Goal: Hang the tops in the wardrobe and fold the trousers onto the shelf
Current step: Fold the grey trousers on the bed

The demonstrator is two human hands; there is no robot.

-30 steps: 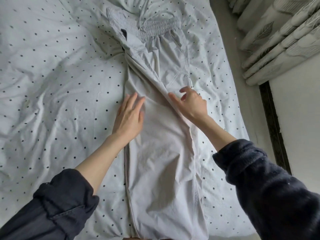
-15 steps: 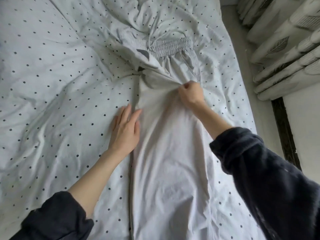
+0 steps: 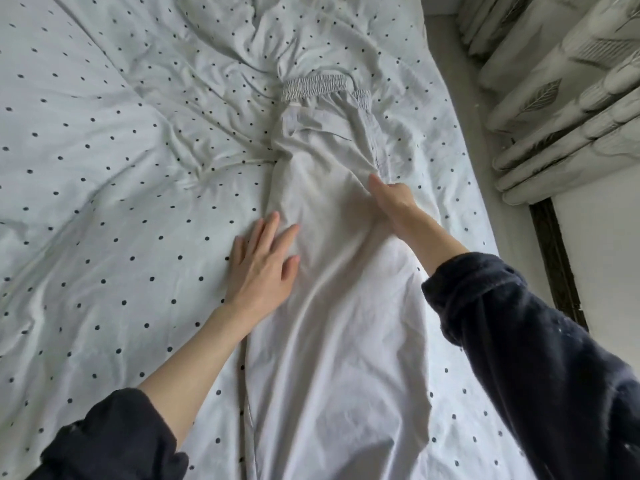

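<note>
Trousers: the pale grey trousers (image 3: 332, 306) lie lengthwise on the bed, legs stacked one on the other, running from past the fingertips back toward the person.
Left hand: the left hand (image 3: 261, 268) rests flat, fingers straight and a little spread, fingertips on the trousers' left edge and palm partly on the sheet; I'd say it pins the cloth so it cannot slide.
Right hand: the right hand (image 3: 391, 202) sits at the right seam, fingers curled into the cloth, seemingly pinching a fold near the hip; the fingertips are hidden, so I cannot tell how tight.
Waistband: the gathered elastic waistband (image 3: 315, 86) lies well beyond both sets of fingertips, bunched and crooked, probably what the tugging aims to straighten.
Cloth: thin, soft, matte, creasing readily.
Sheet: the dotted sheet (image 3: 121, 202) under the left palm is rumpled and light.
</note>
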